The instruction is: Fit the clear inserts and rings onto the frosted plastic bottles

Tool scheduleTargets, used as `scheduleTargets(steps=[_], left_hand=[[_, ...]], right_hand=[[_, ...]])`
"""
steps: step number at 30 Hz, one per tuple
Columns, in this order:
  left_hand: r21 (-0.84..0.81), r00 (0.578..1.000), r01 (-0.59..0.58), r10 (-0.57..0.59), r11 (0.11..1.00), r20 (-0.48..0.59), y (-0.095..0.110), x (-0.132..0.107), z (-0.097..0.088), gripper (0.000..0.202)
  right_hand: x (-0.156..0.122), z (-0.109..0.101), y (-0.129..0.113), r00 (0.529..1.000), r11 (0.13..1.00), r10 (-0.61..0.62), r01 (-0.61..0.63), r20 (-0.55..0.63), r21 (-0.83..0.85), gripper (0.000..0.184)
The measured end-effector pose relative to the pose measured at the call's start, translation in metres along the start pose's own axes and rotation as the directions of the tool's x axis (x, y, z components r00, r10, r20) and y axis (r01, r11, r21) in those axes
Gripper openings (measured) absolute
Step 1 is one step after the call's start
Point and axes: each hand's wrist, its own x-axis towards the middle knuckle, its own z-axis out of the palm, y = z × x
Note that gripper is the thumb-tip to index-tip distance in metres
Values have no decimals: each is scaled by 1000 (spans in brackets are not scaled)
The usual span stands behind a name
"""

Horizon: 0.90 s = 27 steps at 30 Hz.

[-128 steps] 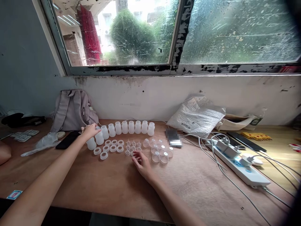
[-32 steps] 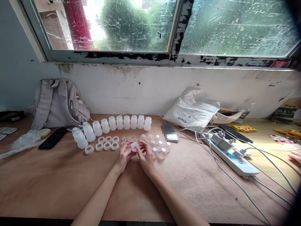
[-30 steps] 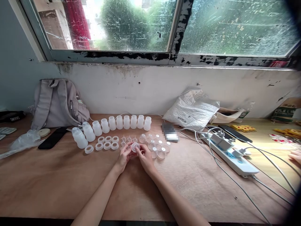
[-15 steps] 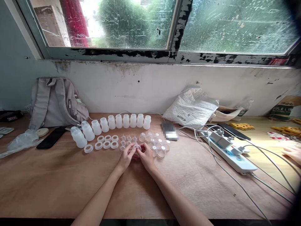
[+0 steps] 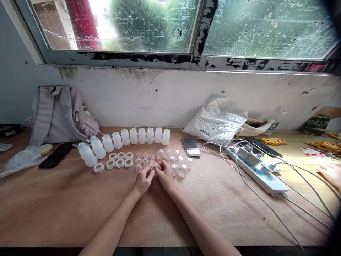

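My left hand [image 5: 143, 179] and my right hand [image 5: 166, 177] meet above the table, fingers closed on a small whitish bottle collar ring [image 5: 156, 166]. My fingers cover much of it, so any part seated inside cannot be made out. Just beyond my left hand stand several clear nipples [image 5: 145, 155] in rows. Beside my right hand lie several clear round caps [image 5: 182, 172]. Farther left are more white collar rings [image 5: 119, 163]. Behind them runs a row of frosted baby bottles [image 5: 125, 137]; the two leftmost have tops fitted, including the nearest bottle [image 5: 87, 154].
A grey backpack [image 5: 62, 113], a black phone [image 5: 56, 155] and a plastic bag [image 5: 22, 160] lie at the left. A silver mailer bag [image 5: 215, 119] rests against the wall. To the right are a power strip [image 5: 266, 179] with trailing cables and another person's hand [image 5: 330, 174].
Both hands stay together around the collar ring, with only slight finger movement. The whole view has shifted slightly.
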Motion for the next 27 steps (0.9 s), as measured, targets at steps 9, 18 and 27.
scheduleTargets(steps=[9, 18, 27], left_hand=[[17, 1000, -9, 9, 1000, 24, 0, -2, 0, 42], [6, 998, -12, 12, 1000, 69, 2, -2, -3, 42], [63, 998, 60, -61, 996, 21, 4, 0, 0, 42]], right_hand=[[3, 0, 1, 1000, 1000, -13, 14, 5, -13, 13], [5, -2, 6, 999, 998, 5, -8, 42, 70, 8], [2, 4, 4, 1000, 998, 6, -6, 11, 59, 3]])
